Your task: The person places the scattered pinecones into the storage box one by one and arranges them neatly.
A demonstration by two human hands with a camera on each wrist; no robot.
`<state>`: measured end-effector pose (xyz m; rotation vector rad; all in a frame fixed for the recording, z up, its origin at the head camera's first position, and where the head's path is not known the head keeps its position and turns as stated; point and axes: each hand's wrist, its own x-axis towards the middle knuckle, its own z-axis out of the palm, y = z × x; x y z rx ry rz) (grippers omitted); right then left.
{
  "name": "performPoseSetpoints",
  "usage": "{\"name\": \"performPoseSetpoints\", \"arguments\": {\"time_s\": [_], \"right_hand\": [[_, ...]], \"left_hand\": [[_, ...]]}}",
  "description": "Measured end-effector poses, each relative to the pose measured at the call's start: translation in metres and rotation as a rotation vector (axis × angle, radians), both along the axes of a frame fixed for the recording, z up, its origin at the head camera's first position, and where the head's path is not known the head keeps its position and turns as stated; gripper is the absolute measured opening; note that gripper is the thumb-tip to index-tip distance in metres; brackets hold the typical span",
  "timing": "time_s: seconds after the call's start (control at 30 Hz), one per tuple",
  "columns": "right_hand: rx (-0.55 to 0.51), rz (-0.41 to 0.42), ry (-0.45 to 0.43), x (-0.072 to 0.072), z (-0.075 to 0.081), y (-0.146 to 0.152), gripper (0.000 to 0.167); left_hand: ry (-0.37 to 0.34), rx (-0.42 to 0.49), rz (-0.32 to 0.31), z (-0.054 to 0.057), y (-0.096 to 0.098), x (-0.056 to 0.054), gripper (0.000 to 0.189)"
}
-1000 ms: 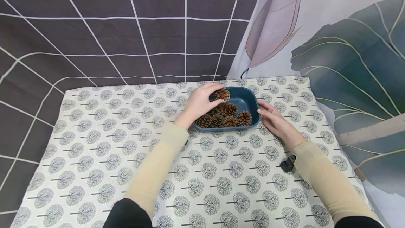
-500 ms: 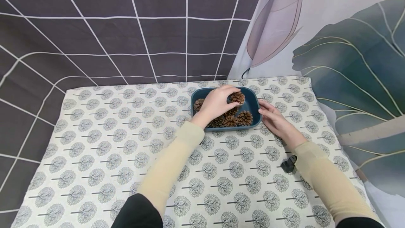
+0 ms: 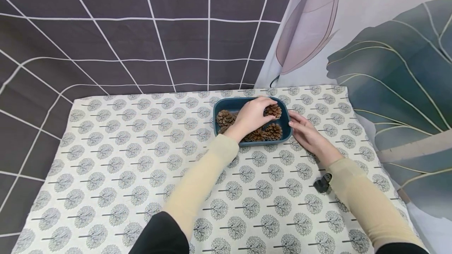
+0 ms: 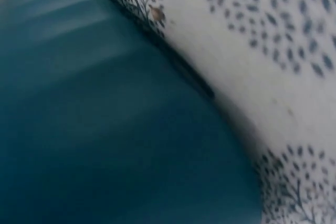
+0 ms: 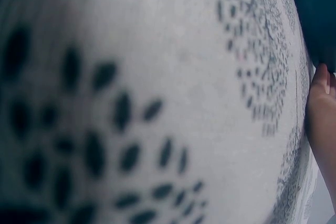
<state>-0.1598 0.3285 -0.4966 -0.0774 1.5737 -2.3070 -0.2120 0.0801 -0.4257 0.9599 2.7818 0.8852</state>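
A dark teal plastic bin (image 3: pixel 265 143) with rounded corners stands on the patterned cloth with several brown pine cones inside. My left hand (image 3: pixel 251 116) reaches over the bin and grips a pine cone (image 3: pixel 274 111) between thumb and fingers at its back right corner. Other pine cones (image 3: pixel 225 117) lie at the left, and more pine cones (image 3: pixel 273 131) along the front wall; the hand hides part of the pile. My right hand (image 3: pixel 306 133) touches the bin's right end with fingers extended. In the right wrist view this hand (image 5: pixel 324 111) meets the teal wall (image 5: pixel 317 19).
A cloth (image 3: pixel 134 167) printed with grey trees covers the table. A small black device (image 3: pixel 322 183) sits by the right wrist. Behind the table hangs a dark curtain (image 3: pixel 176 38) with white grid lines; a pale leaf-patterned curtain (image 3: pixel 385 77) hangs at the right.
My left hand has moved right across the bin with the pine cone, from its back left to its back right corner, and lowered it. The right hand has stayed at the bin's end.
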Motion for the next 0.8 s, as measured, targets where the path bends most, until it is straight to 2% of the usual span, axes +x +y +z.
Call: {"name": "performPoseSetpoints", "arguments": {"time_s": [0.27,0.8], "right_hand": [[0.017,0.004,0.001,0.0,0.0,0.001,0.039],[0.008,0.014,0.014,0.0,0.0,0.0,0.041]], "left_hand": [[-0.006,0.013,-0.006,-0.007,0.009,-0.001,0.051],[-0.073,-0.118,-0.06,-0.014,0.014,-0.002,0.049]]}}
